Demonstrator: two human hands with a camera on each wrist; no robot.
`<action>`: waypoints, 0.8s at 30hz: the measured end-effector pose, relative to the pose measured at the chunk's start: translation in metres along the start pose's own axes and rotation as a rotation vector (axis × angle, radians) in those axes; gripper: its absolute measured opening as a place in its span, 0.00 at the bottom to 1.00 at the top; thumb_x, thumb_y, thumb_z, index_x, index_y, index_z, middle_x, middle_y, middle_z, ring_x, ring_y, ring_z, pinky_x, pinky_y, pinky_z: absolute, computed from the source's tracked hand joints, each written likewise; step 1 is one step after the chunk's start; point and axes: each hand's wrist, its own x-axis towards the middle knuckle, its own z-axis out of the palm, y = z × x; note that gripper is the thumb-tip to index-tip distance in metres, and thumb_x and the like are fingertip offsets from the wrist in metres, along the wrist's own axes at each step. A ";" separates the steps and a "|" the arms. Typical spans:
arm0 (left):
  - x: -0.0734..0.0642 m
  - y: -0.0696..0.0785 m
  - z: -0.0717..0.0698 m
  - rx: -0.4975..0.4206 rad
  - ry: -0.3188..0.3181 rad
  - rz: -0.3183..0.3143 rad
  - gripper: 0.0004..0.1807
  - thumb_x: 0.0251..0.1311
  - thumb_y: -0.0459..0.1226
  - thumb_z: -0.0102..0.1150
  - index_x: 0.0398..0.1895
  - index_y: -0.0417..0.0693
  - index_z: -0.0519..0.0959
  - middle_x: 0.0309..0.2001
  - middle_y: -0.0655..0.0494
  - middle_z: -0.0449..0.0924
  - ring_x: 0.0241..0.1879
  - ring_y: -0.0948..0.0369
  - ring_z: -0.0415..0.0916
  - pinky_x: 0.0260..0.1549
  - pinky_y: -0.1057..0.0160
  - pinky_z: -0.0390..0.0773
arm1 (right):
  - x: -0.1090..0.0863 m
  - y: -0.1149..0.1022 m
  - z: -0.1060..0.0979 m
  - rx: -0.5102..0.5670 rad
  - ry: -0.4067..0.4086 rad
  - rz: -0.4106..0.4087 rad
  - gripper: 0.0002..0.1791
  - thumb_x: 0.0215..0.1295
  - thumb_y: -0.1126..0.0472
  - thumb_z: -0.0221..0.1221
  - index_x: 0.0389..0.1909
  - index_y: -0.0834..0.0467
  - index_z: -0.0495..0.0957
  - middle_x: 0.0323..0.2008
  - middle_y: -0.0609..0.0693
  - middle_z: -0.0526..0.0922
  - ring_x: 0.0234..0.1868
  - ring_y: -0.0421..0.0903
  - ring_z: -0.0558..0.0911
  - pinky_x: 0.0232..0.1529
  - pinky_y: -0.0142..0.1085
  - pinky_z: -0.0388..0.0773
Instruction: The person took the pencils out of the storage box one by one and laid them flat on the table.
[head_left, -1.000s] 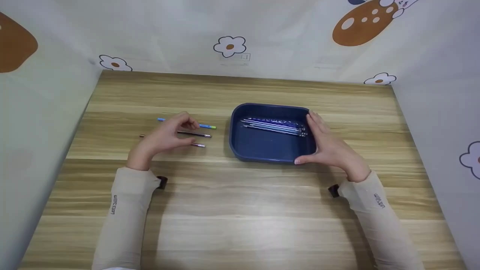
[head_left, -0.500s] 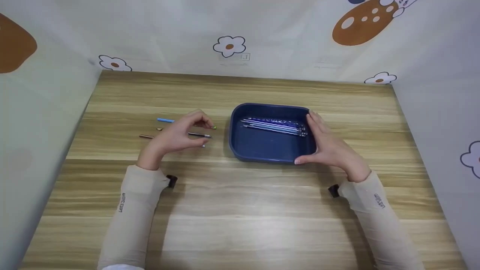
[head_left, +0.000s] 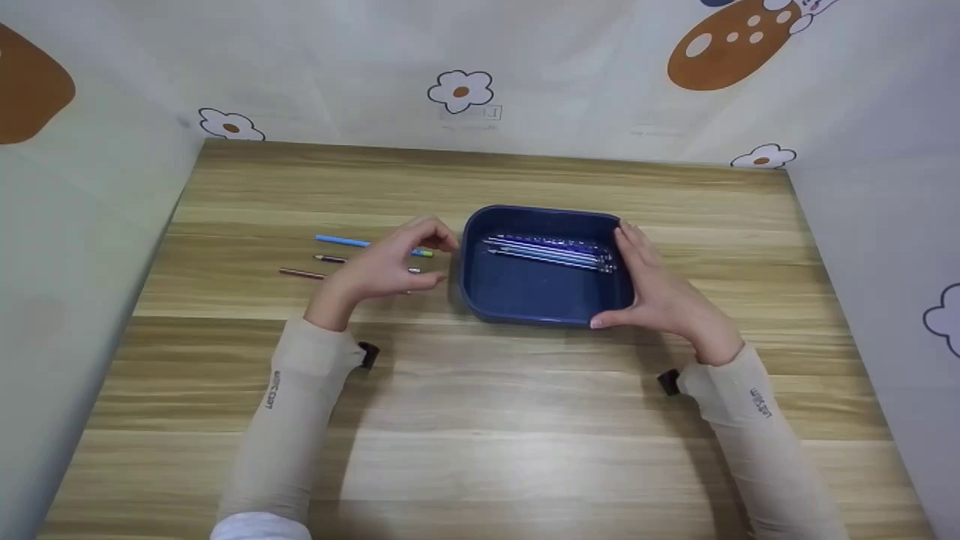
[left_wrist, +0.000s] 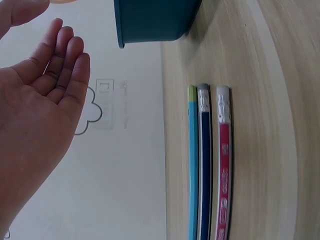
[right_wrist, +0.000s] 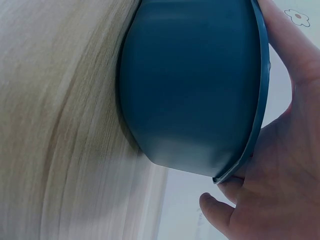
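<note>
A dark blue rectangular box [head_left: 540,300] sits right of centre on the table, with several pencils [head_left: 551,256] lying together inside. My right hand [head_left: 664,300] grips its right end, fingers at the back corner and thumb at the front; the right wrist view shows the palm beside the rim. Just left of the box, my left hand [head_left: 390,262] hovers with thumb and fingers apart, holding nothing. Beneath it lie a light blue pencil [left_wrist: 192,165] with a green end, a dark blue pencil [left_wrist: 205,165] and a red pencil [left_wrist: 223,170], partly hidden in the head view.
The wood-grain table [head_left: 480,420] is bounded by a pale curtain [head_left: 360,67] printed with flowers and brown shapes at the back and both sides. Beige sleeves cover both forearms, with a small black piece at each wrist.
My left hand has moved rightward over the loose pencils towards the left wall of the box. The box, the pencils and my right hand stay in place.
</note>
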 end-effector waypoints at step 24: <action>0.072 0.009 0.041 0.168 -0.149 -0.010 0.22 0.58 0.35 0.63 0.56 0.40 0.73 0.56 0.46 0.74 0.57 0.53 0.72 0.64 0.56 0.71 | 0.001 0.001 0.000 0.017 0.000 -0.001 0.77 0.40 0.31 0.74 0.79 0.60 0.35 0.81 0.57 0.33 0.81 0.57 0.36 0.77 0.58 0.45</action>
